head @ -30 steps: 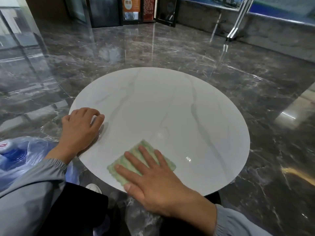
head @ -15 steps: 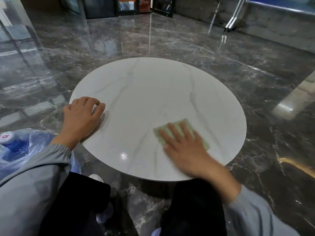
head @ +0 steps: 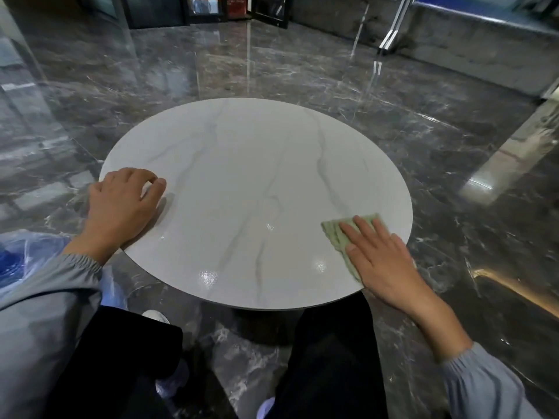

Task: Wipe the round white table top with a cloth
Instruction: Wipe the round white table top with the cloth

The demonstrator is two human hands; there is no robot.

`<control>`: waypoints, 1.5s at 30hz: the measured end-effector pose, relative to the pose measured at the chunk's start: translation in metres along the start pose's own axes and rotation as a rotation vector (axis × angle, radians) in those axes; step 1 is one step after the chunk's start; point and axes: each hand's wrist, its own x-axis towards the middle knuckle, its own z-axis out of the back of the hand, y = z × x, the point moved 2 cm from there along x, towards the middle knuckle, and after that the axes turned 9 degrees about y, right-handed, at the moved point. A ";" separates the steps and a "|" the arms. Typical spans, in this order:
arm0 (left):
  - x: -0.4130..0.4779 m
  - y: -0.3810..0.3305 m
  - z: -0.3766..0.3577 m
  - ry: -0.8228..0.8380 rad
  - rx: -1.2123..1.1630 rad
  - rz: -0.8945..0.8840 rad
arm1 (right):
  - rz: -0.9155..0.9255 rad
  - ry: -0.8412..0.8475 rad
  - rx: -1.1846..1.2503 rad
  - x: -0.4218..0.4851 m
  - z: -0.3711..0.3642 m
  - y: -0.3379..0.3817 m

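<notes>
A round white table top [head: 254,182] with grey veins fills the middle of the view. A pale green cloth [head: 340,237] lies flat near its right front edge. My right hand [head: 381,258] presses flat on the cloth, fingers spread and pointing away from me, covering most of it. My left hand [head: 124,204] rests on the table's left edge with fingers curled, holding nothing.
Glossy dark marble floor [head: 302,71] surrounds the table. A blue water jug wrapped in plastic [head: 27,255] stands at the left by my knee. My dark-trousered legs [head: 329,358] sit under the table's front edge. Glass panels and a metal post [head: 393,28] stand at the back.
My right hand has slid the cloth from the front left of the table across to the right front edge. My left hand has stayed on the left edge.
</notes>
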 end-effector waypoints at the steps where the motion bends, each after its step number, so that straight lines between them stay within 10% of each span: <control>1: -0.002 -0.002 0.002 -0.019 -0.039 0.007 | -0.021 0.011 -0.007 0.002 0.000 0.002; 11: -0.063 -0.075 0.008 0.065 -0.179 -0.248 | 0.354 -0.050 -0.036 -0.069 -0.055 0.109; 25: -0.093 -0.090 -0.019 -0.024 -0.200 -0.228 | -0.089 -0.021 0.044 0.053 0.013 -0.066; 35: -0.094 -0.091 -0.018 -0.010 -0.199 -0.167 | 0.509 0.127 -0.106 -0.044 -0.032 0.115; 45: -0.095 -0.091 -0.017 0.007 -0.176 -0.164 | -0.075 0.040 -0.069 0.091 0.037 -0.062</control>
